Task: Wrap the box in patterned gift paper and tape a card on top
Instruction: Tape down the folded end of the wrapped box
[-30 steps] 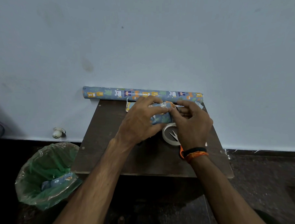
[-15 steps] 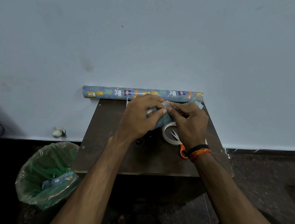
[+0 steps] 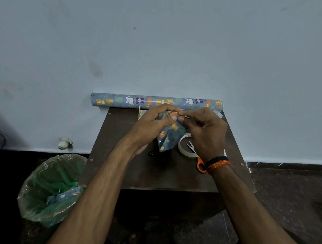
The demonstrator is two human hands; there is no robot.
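The wrapped box [image 3: 169, 138], covered in blue paper printed with orange and white animals, is held tilted above the dark tabletop [image 3: 140, 170], its near corner pointing down. The roll of gift paper [image 3: 155, 101], same pattern, lies along the tabletop's far edge against the wall.

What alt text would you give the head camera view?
Two hands hold a box wrapped in patterned paper above a small dark table, left hand gripping it, right hand pinching its top edge. A tape roll, orange-handled scissors and a paper roll lie nearby.
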